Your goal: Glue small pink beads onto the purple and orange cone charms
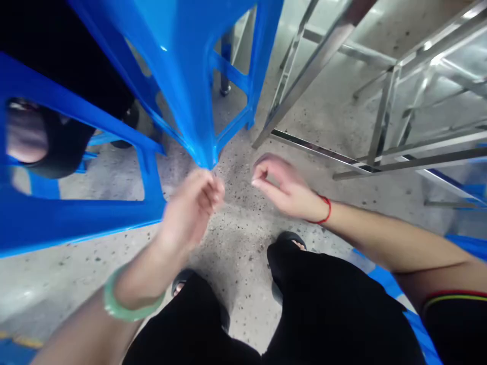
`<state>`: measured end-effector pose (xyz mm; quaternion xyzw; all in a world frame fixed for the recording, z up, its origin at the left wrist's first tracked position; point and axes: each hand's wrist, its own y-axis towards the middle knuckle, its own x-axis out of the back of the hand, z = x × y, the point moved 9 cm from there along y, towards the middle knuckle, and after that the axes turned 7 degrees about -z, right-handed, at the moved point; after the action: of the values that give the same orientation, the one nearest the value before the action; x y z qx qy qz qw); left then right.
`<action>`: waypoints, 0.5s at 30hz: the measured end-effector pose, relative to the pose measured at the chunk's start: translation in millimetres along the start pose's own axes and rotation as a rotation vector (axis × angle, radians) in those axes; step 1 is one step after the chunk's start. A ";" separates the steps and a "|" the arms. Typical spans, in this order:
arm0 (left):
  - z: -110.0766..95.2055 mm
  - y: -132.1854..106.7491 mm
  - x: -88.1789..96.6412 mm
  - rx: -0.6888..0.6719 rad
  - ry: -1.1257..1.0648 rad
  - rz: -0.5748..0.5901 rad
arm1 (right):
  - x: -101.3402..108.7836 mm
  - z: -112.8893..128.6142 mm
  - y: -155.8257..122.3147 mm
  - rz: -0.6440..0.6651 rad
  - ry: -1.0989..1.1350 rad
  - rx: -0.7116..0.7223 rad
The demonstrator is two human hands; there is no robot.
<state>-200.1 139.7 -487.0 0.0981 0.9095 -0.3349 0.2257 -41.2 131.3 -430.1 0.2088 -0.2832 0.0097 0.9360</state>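
A glossy blue plastic stool [182,76] hangs tilted in front of me, with one narrow corner pointing down at the middle of the view. My left hand [192,205], blurred and wearing a green bangle [122,299], has its curled fingers right at that corner. Whether they grip it is hard to tell. My right hand [279,187], with a red string bracelet [323,210] on the wrist, is to the right of the corner and apart from it. Its thumb and forefinger curve toward each other around a small gap, with nothing visible between them.
Another blue plastic stool [76,218] lies at the left, with a person in black [49,86] behind it. A stainless steel frame [384,137] stands at the right. My black-clad legs and sandals [289,253] stand on the speckled concrete floor [239,238].
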 end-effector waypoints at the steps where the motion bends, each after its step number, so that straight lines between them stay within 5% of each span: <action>1: 3.7 -8.1 5.4 0.005 -0.025 -0.005 | -14.8 20.9 5.2 0.084 0.077 0.058; 4: 14.4 -27.6 19.9 0.016 -0.106 0.006 | -53.2 63.4 14.2 0.254 0.207 0.179; 7: 11.0 -37.5 25.7 -0.035 -0.144 0.046 | -74.1 78.9 21.4 0.293 0.249 0.183; 12: 1.6 -38.7 20.3 -0.056 -0.261 0.112 | -74.8 89.1 28.1 0.291 0.238 0.141; 15: 9.8 -32.1 24.7 0.025 -0.349 0.034 | -73.8 92.1 29.1 0.305 0.154 0.157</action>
<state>-229.0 109.7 -487.2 0.0568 0.8505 -0.3545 0.3844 -155.6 128.7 -389.0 0.2347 -0.2372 0.1894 0.9234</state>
